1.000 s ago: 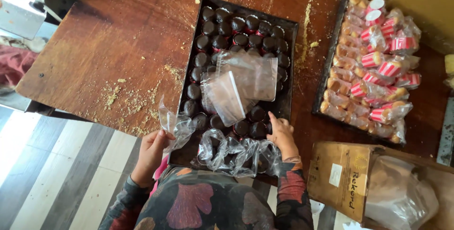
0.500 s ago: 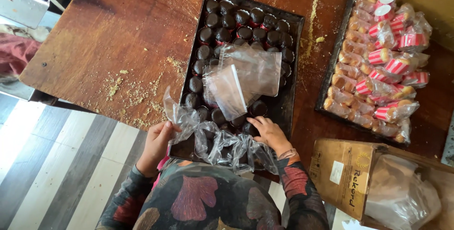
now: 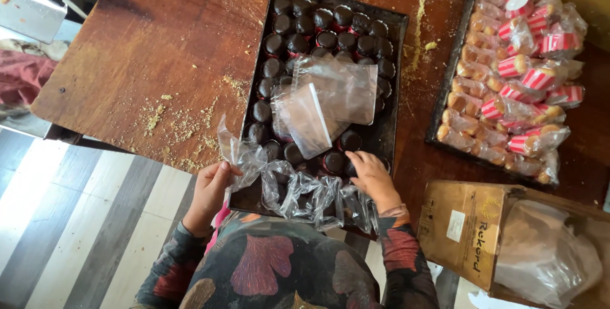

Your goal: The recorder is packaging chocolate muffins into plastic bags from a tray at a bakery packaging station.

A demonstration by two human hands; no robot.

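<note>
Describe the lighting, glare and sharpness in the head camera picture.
Head view: soft, even daylight with faint shadows; white glare on the clear plastic bags atop the dark tray and on the crumpled bag in the left hand; the chocolate cakes catch small highlights; the right hand is sharp; straight edges bow slightly toward the corners.

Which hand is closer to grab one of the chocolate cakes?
Probably the right hand: its fingers rest at the dark chocolate cakes in the black tray. The left hand is off the tray's corner, pinching a clear plastic bag.
</note>
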